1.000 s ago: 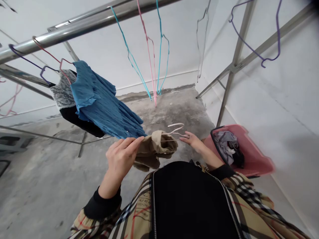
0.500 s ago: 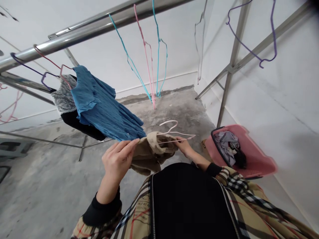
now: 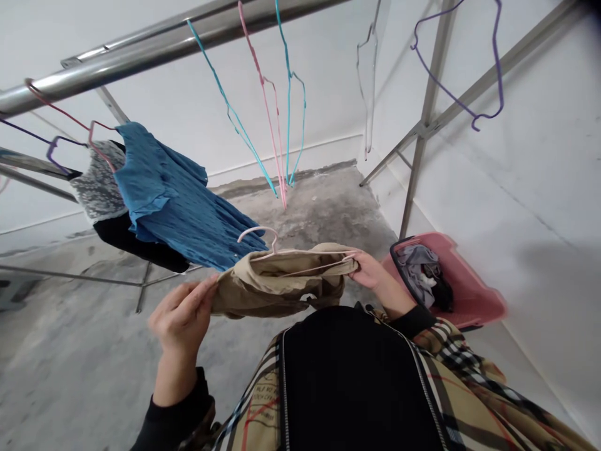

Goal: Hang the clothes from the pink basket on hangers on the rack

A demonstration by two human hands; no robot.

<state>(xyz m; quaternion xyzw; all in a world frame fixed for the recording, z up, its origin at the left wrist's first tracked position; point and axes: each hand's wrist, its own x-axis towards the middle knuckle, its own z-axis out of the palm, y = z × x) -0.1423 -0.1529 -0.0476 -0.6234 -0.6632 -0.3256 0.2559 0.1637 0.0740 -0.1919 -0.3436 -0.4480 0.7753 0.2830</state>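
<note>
Near, I count one khaki garment (image 3: 277, 299) and one pale hanger (image 3: 275, 242). Farther off are two turquoise hangers (image 3: 288, 106), one pink hanger (image 3: 260, 69) between them, two purple hangers (image 3: 498, 66), one blue garment (image 3: 169, 191) and one pink basket (image 3: 469, 275).

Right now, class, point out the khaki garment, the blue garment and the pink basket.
Khaki garment (image 3: 275, 294): head view, on the fabric below its opening.
Blue garment (image 3: 185, 203): head view, on the middle of its hanging cloth.
Pink basket (image 3: 475, 297): head view, on its bare pink wall.
</note>
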